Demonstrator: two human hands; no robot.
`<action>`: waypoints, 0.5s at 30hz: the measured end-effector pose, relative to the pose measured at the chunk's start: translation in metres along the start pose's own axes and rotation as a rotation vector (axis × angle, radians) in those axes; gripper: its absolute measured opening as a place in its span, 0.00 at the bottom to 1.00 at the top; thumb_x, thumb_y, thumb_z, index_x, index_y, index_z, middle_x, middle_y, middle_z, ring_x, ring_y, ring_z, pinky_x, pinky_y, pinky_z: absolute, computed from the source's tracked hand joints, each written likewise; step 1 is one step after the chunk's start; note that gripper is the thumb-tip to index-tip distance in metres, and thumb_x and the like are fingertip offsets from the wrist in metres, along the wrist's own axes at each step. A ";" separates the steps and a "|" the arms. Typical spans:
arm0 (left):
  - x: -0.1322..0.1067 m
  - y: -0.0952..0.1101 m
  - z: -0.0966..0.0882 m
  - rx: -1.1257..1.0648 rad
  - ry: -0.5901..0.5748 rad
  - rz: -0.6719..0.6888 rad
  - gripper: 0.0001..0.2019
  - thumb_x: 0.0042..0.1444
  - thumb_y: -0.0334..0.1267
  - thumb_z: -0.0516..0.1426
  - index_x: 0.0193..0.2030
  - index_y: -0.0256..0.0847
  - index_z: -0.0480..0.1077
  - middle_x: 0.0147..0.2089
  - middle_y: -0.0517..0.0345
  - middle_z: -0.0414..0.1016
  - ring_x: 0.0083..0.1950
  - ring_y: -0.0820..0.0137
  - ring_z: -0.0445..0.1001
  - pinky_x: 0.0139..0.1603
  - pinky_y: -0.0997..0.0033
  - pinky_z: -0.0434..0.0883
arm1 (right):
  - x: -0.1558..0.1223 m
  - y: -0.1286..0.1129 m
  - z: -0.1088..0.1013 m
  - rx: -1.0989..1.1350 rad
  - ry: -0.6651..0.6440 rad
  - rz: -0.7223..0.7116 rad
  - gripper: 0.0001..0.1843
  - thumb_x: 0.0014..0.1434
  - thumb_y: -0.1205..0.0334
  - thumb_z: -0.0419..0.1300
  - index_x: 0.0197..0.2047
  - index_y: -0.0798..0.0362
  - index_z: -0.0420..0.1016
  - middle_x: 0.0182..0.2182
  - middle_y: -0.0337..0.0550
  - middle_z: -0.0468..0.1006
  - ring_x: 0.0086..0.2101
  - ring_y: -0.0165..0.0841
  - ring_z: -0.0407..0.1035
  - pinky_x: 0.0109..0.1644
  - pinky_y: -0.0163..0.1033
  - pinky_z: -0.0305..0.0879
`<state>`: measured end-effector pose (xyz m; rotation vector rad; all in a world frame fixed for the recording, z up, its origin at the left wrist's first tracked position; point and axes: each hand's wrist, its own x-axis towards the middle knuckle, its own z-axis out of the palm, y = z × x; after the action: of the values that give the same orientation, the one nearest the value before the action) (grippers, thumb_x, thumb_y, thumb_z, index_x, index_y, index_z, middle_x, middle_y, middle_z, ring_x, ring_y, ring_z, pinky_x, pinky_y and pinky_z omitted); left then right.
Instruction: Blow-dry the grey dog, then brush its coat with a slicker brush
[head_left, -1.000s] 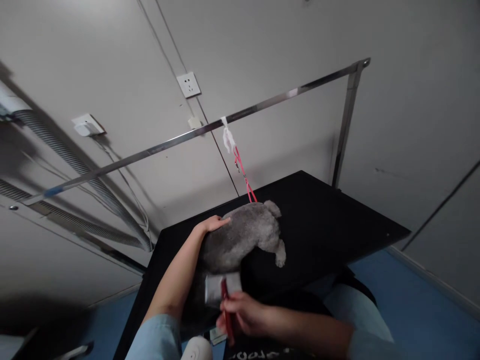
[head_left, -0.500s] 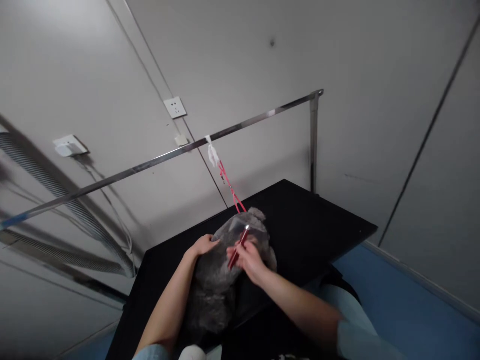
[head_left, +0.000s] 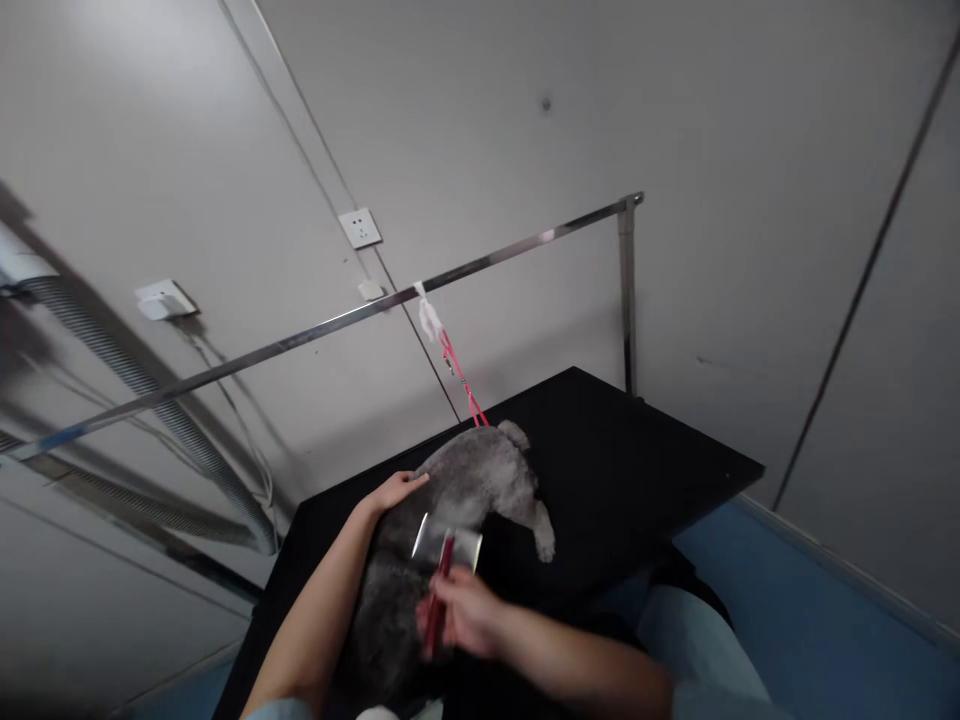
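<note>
A grey, short-coated animal [head_left: 472, 480], probably a dog, is on the black table [head_left: 600, 450], one paw stretched toward the right. Its head cannot be made out. My left hand [head_left: 399, 490] lies on its back, fingers extended and holding nothing. My right hand [head_left: 469, 605] is closed around the red handle of a slicker brush [head_left: 448, 548]. The wide head of the brush is at the animal's side, somewhat blurred; whether it touches the fur I cannot tell. A pink lead [head_left: 463, 380] runs from the animal up to a metal bar [head_left: 330, 326].
A metal post [head_left: 628, 300] holds up the bar at the table's right. Grey ribbed hoses [head_left: 135, 370] hang at the left. Wall sockets [head_left: 360, 228] and cables are behind. Blue floor [head_left: 780, 590] shows beyond the table's right edge.
My right hand has moved the brush down and left, from over the animal's hindquarters to lower along its side. The paw at the right now shows. My left hand stays on the back.
</note>
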<state>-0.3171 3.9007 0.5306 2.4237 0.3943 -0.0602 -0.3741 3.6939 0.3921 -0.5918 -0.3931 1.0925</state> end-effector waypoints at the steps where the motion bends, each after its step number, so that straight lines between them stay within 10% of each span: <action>1: -0.006 -0.006 -0.003 -0.067 -0.005 -0.004 0.31 0.41 0.63 0.59 0.38 0.34 0.76 0.34 0.50 0.80 0.36 0.57 0.76 0.36 0.65 0.72 | -0.002 0.015 0.001 -0.059 -0.122 0.181 0.19 0.53 0.51 0.61 0.40 0.52 0.59 0.28 0.44 0.77 0.26 0.35 0.74 0.32 0.44 0.68; 4: -0.023 -0.023 -0.005 -0.155 0.066 0.063 0.31 0.42 0.59 0.61 0.45 0.34 0.73 0.42 0.48 0.79 0.41 0.57 0.76 0.42 0.62 0.72 | -0.005 0.016 0.010 -0.111 -0.282 0.199 0.21 0.51 0.50 0.62 0.40 0.53 0.61 0.30 0.47 0.78 0.28 0.37 0.75 0.34 0.44 0.67; 8: -0.047 -0.043 -0.001 -0.138 0.282 0.158 0.33 0.40 0.53 0.65 0.51 0.34 0.70 0.51 0.46 0.75 0.51 0.56 0.73 0.53 0.62 0.68 | 0.004 -0.022 0.022 -0.071 0.009 -0.180 0.18 0.56 0.49 0.59 0.40 0.51 0.58 0.30 0.40 0.77 0.29 0.32 0.73 0.33 0.38 0.66; 13: -0.090 -0.081 0.013 -0.411 0.181 -0.143 0.30 0.39 0.53 0.66 0.45 0.32 0.73 0.45 0.42 0.78 0.45 0.55 0.76 0.47 0.58 0.72 | -0.017 0.024 0.012 -0.274 -0.243 0.404 0.22 0.52 0.47 0.61 0.39 0.52 0.57 0.27 0.44 0.78 0.26 0.34 0.73 0.29 0.38 0.65; 15: -0.107 -0.095 0.023 -0.519 0.173 -0.172 0.27 0.39 0.51 0.67 0.43 0.32 0.74 0.43 0.45 0.79 0.43 0.57 0.76 0.47 0.59 0.72 | -0.023 0.030 0.008 -0.279 -0.277 0.403 0.24 0.50 0.46 0.63 0.38 0.53 0.58 0.28 0.45 0.78 0.27 0.35 0.74 0.30 0.39 0.65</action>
<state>-0.4458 3.9271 0.4692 1.8844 0.6128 0.1598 -0.4095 3.6850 0.3794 -0.7903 -0.6943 1.5279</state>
